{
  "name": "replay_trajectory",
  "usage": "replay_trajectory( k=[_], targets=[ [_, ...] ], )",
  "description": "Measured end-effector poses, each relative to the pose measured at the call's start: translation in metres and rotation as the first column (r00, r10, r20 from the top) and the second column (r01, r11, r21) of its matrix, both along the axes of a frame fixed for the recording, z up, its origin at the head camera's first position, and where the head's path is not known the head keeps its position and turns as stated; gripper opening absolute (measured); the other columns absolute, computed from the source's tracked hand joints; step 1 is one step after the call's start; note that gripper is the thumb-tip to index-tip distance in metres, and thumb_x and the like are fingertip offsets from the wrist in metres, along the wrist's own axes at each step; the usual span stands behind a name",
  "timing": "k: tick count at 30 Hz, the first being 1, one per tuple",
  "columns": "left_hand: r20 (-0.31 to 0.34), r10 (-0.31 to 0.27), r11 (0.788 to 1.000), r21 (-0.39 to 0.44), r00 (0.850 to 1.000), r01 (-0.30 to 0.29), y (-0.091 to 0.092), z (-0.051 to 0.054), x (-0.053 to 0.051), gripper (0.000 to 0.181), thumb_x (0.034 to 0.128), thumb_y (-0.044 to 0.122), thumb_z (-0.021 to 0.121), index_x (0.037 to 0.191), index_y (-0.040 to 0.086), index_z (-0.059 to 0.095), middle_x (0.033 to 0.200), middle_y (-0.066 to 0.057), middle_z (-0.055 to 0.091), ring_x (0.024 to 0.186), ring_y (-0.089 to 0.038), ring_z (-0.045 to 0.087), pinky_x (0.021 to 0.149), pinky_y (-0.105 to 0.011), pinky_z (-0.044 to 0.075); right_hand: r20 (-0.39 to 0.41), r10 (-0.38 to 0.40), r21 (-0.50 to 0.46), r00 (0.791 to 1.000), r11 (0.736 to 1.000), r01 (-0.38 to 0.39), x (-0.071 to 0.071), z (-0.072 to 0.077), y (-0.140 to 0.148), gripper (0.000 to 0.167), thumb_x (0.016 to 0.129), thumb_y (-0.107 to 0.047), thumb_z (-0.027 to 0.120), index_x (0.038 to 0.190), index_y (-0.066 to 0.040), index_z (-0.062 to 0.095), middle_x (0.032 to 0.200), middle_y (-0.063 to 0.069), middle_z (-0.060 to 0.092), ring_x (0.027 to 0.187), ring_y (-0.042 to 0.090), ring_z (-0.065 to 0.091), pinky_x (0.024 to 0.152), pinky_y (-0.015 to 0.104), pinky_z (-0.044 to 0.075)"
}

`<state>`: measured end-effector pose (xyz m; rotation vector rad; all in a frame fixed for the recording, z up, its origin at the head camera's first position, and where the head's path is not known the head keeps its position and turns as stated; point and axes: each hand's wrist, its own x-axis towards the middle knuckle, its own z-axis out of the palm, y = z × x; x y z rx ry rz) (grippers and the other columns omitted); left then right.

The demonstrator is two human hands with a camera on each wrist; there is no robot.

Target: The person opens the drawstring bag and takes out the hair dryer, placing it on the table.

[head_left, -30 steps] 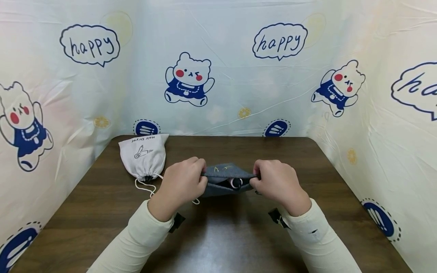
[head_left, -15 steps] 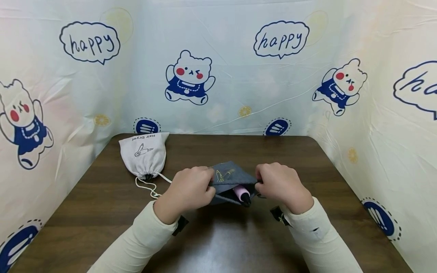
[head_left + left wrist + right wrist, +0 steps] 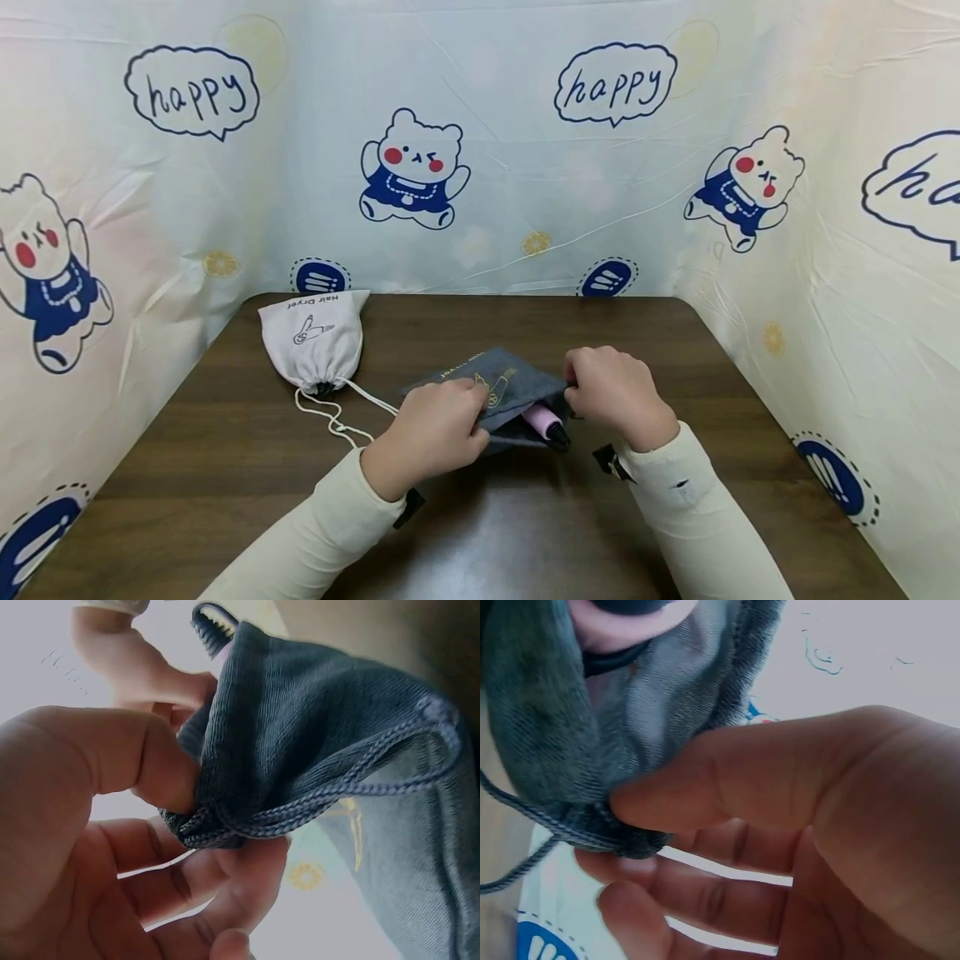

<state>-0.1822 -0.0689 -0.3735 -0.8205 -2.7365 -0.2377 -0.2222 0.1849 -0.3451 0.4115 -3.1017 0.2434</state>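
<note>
A dark blue-grey drawstring pouch [image 3: 517, 379] with a yellow hair dryer print is held up by its mouth between both hands. The left hand [image 3: 442, 421] pinches one corner of the mouth; in the left wrist view its thumb presses the cloth and cord [image 3: 300, 817] against the fingers. At the opposite corner the right hand [image 3: 617, 392] pinches the rim, thumb inside the opening. A pink hair dryer [image 3: 538, 419] lies within the pouch, its black ribbed cord end [image 3: 558, 435] poking out of the mouth. The rest of the dryer is hidden by cloth.
A white drawstring bag [image 3: 318, 342] marked Hair Dryer lies at the back left of the brown table [image 3: 480, 317], its white cords [image 3: 333, 422] trailing toward the left hand. A printed curtain [image 3: 495, 192] surrounds the table at the back and sides.
The left hand has moved right and slightly nearer, still gripping the pouch. The pouch has tilted, showing more of its print. The pink dryer has slid farther out at the mouth, toward the right.
</note>
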Motion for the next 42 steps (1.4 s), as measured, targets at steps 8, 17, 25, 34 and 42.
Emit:
replay_trajectory(
  k=[8,17,25,34,42],
  targets=[
    [-0.117,-0.026,1.000,-0.002,0.993,0.026,0.009,-0.012,-0.002,0.018,0.0740,0.017,0.069,0.073,0.020,0.052,0.073,0.006,0.051,0.053,-0.012,0.043,0.046,-0.031,0.037,-0.014,-0.033,-0.048,0.999,0.998,0.032,-0.018,-0.014,0.005,0.010,0.088,-0.013,0.064,0.087,-0.022,0.069,0.079,-0.004,0.066,0.066,0.020,0.059,0.051,0.038,0.044],
    [-0.208,-0.095,0.995,-0.035,0.974,0.089,0.020,-0.025,0.000,0.019,0.0715,0.018,0.071,0.068,0.020,0.052,0.072,0.006,0.056,0.053,-0.016,0.055,0.043,-0.035,0.040,-0.032,-0.037,-0.049,0.999,0.998,0.036,-0.029,-0.025,0.010,0.019,0.086,-0.008,0.062,0.088,-0.023,0.073,0.081,-0.004,0.069,0.068,0.021,0.062,0.052,0.041,0.045],
    [-0.193,-0.159,0.987,-0.065,0.968,0.149,0.030,-0.034,0.004,0.006,0.0746,0.019,0.067,0.074,0.020,0.061,0.073,0.006,0.057,0.056,-0.014,0.057,0.045,-0.030,0.036,0.030,-0.050,-0.007,0.998,0.999,0.051,-0.026,-0.026,0.021,0.023,0.088,-0.008,0.063,0.094,-0.025,0.077,0.096,0.000,0.075,0.075,0.021,0.065,0.054,0.043,0.048],
    [-0.188,-0.203,0.975,-0.126,0.961,0.181,0.039,-0.043,0.015,0.021,0.0768,0.025,0.073,0.069,0.022,0.054,0.070,0.008,0.055,0.057,-0.013,0.057,0.045,-0.029,0.032,0.065,-0.035,-0.014,0.997,0.999,0.036,-0.025,-0.039,0.026,0.021,0.090,-0.007,0.064,0.093,-0.025,0.076,0.094,-0.001,0.075,0.073,0.019,0.065,0.056,0.042,0.050],
    [-0.151,-0.228,0.964,-0.176,0.962,0.201,0.046,-0.053,0.024,0.026,0.0783,0.029,0.076,0.068,0.024,0.053,0.068,0.009,0.052,0.052,-0.011,0.046,0.047,-0.028,0.020,0.054,-0.029,0.022,0.998,0.999,0.028,-0.022,-0.056,0.028,0.020,0.087,-0.009,0.067,0.090,-0.027,0.075,0.093,-0.002,0.074,0.071,0.021,0.064,0.054,0.043,0.049]
  ],
)
